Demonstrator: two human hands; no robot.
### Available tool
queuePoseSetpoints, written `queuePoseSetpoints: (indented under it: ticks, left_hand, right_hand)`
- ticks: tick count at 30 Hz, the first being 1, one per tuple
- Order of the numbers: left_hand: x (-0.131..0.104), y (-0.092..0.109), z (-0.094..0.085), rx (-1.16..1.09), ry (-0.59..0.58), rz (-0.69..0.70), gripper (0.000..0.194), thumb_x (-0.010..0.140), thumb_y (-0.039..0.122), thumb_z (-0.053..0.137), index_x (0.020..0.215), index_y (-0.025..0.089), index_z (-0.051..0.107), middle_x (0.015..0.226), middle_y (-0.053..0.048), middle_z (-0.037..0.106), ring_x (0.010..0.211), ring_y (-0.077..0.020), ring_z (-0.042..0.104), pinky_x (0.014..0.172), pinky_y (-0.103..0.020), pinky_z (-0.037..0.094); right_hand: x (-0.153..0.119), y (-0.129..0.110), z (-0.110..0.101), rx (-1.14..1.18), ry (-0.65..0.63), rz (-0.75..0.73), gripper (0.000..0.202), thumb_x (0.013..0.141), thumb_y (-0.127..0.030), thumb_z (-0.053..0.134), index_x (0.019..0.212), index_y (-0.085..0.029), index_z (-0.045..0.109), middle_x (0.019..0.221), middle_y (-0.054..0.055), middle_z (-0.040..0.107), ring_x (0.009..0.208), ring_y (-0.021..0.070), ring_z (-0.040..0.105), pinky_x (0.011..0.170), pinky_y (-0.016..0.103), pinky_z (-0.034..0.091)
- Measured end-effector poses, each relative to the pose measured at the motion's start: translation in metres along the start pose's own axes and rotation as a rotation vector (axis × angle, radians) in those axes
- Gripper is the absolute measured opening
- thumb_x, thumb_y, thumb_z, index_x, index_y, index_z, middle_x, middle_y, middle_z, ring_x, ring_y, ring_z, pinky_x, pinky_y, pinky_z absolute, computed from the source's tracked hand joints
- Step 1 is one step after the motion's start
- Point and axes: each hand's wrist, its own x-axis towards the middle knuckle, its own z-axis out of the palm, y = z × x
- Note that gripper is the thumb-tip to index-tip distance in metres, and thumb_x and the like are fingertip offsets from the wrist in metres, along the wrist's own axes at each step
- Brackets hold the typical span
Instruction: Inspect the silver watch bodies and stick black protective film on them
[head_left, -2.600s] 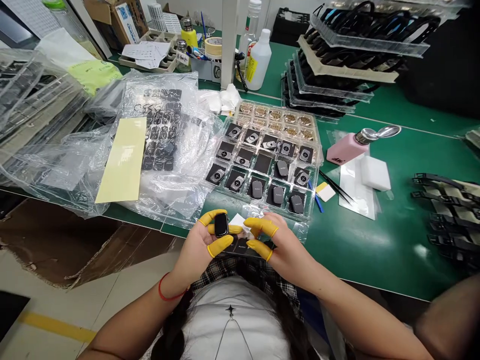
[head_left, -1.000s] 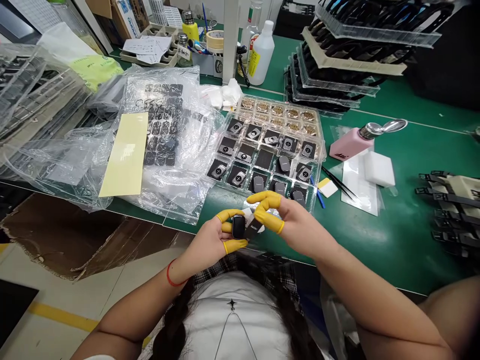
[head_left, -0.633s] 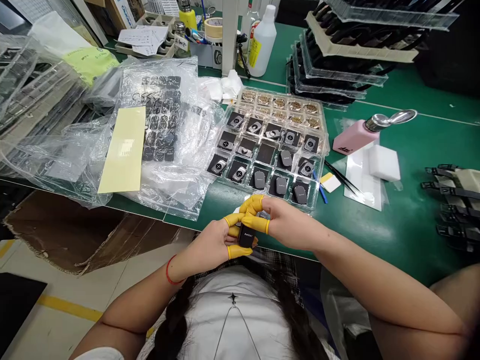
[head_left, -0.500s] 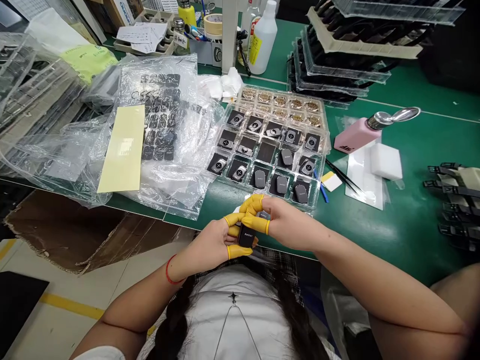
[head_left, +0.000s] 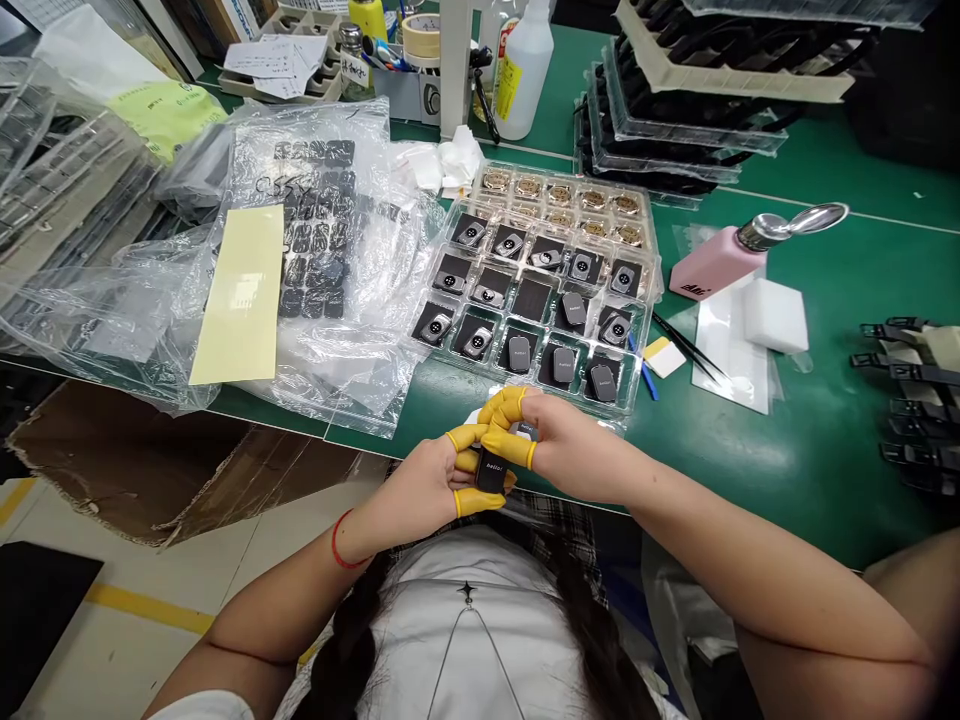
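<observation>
Here, left grip (head_left: pixel 421 488) and right grip (head_left: pixel 581 450) pinch a dark "hello!" piece (head_left: pixel 491 472) at a green bench (head_left: pixel 780 480) above pale floor (head_left: pixel 97 660)

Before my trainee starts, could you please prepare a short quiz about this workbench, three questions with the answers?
1. True or false: the pale yellow strip lies on top of the clear plastic.
2. What colour are the finger cots? a) blue b) yellow c) white
3. Fill in: the smartwatch held in the left hand bears the word "____!".

Key: 1. true; 2. b; 3. hello
</observation>
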Motion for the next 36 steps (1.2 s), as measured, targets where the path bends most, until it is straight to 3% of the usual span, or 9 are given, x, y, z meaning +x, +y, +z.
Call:
queuePoseSetpoints:
  ticks: [5, 11, 15, 19, 22, 26, 30, 33, 36]
  left_hand:
    - [-0.001, -0.001, -0.001, -0.015, 0.009, -0.007, 0.052, 0.075, 0.02, 0.074, 0.123, 0.023, 0.053, 0.093, -0.003, 0.072, 0.092, -0.0194, 0.069, 0.086, -0.031, 0.052]
    - [-0.001, -0.001, -0.001, -0.104, 0.042, -0.012, 0.059, 0.072, 0.02, 0.076, 0.125, 0.021, 0.051, 0.092, -0.004, 0.072, 0.09, -0.0177, 0.069, 0.082, -0.027, 0.052]
    - [0.0, -0.004, -0.001, -0.141, 0.022, -0.006, 0.052, 0.071, 0.02, 0.077, 0.118, 0.02, 0.056, 0.086, -0.001, 0.071, 0.079, -0.0142, 0.068, 0.074, -0.024, 0.052]
    - [0.004, -0.003, 0.0, -0.149, -0.045, -0.004, 0.047, 0.071, 0.015, 0.076, 0.114, 0.019, 0.059, 0.088, -0.001, 0.071, 0.083, -0.0142, 0.068, 0.078, -0.024, 0.051]
    - [0.007, -0.001, 0.002, -0.151, -0.034, 0.015, 0.044, 0.072, 0.014, 0.075, 0.113, 0.018, 0.06, 0.095, -0.004, 0.072, 0.09, -0.0161, 0.068, 0.084, -0.026, 0.051]
    - [0.009, -0.001, -0.001, -0.166, 0.082, 0.108, 0.064, 0.075, 0.014, 0.072, 0.133, 0.024, 0.046, 0.102, -0.004, 0.072, 0.095, -0.0158, 0.068, 0.088, -0.027, 0.051]
    - [0.007, -0.002, -0.006, -0.162, 0.19, 0.179, 0.074, 0.077, 0.018, 0.071, 0.141, 0.022, 0.035, 0.104, -0.007, 0.073, 0.095, -0.0163, 0.069, 0.091, -0.029, 0.051]
    - [0.003, -0.001, -0.009, -0.19, 0.301, 0.215, 0.076, 0.075, 0.024, 0.074, 0.14, 0.018, 0.035, 0.103, -0.009, 0.073, 0.094, -0.018, 0.07, 0.09, -0.03, 0.052]
    - [-0.002, 0.002, -0.014, -0.215, 0.43, 0.279, 0.077, 0.072, 0.026, 0.076, 0.138, 0.016, 0.036, 0.101, -0.009, 0.074, 0.093, -0.0186, 0.071, 0.09, -0.03, 0.054]
  right_hand:
    - [-0.003, 0.002, 0.002, -0.152, 0.075, -0.058, 0.012, 0.087, -0.016, 0.056, 0.078, -0.018, 0.063, 0.087, 0.004, 0.066, 0.086, 0.0191, 0.057, 0.08, 0.035, 0.044]
    - [-0.021, 0.008, 0.01, -0.274, 0.335, -0.179, 0.014, 0.091, -0.024, 0.055, 0.102, -0.02, 0.062, 0.101, 0.007, 0.067, 0.093, 0.0213, 0.058, 0.084, 0.039, 0.042]
    - [-0.024, 0.01, 0.021, -0.207, 0.237, -0.099, 0.045, 0.08, -0.039, 0.071, 0.118, -0.019, 0.055, 0.102, 0.008, 0.065, 0.09, 0.0233, 0.057, 0.08, 0.039, 0.044]
    - [-0.015, 0.014, 0.025, -0.069, 0.149, -0.036, 0.015, 0.09, -0.035, 0.058, 0.094, -0.021, 0.064, 0.089, 0.002, 0.068, 0.083, 0.0183, 0.058, 0.081, 0.035, 0.043]
    - [-0.013, 0.017, 0.022, 0.032, 0.166, -0.025, 0.019, 0.093, -0.032, 0.05, 0.094, -0.021, 0.066, 0.087, 0.002, 0.068, 0.082, 0.0172, 0.06, 0.079, 0.033, 0.045]
    - [-0.005, 0.018, 0.002, 0.009, 0.331, -0.045, 0.032, 0.087, -0.03, 0.059, 0.117, -0.021, 0.058, 0.09, 0.003, 0.067, 0.084, 0.0184, 0.061, 0.08, 0.034, 0.048]
    - [0.031, 0.027, -0.047, -0.264, 0.675, 0.053, 0.023, 0.092, -0.032, 0.05, 0.107, -0.015, 0.057, 0.096, 0.009, 0.067, 0.086, 0.0187, 0.062, 0.079, 0.032, 0.049]
    - [0.059, 0.037, -0.075, -0.391, 0.651, 0.082, 0.022, 0.092, -0.025, 0.048, 0.102, -0.009, 0.059, 0.098, 0.019, 0.066, 0.09, 0.0258, 0.061, 0.083, 0.04, 0.046]
    - [0.061, 0.034, -0.07, -0.489, 0.606, 0.056, 0.025, 0.091, -0.022, 0.048, 0.106, -0.007, 0.061, 0.11, 0.025, 0.062, 0.106, 0.0352, 0.053, 0.092, 0.051, 0.038]
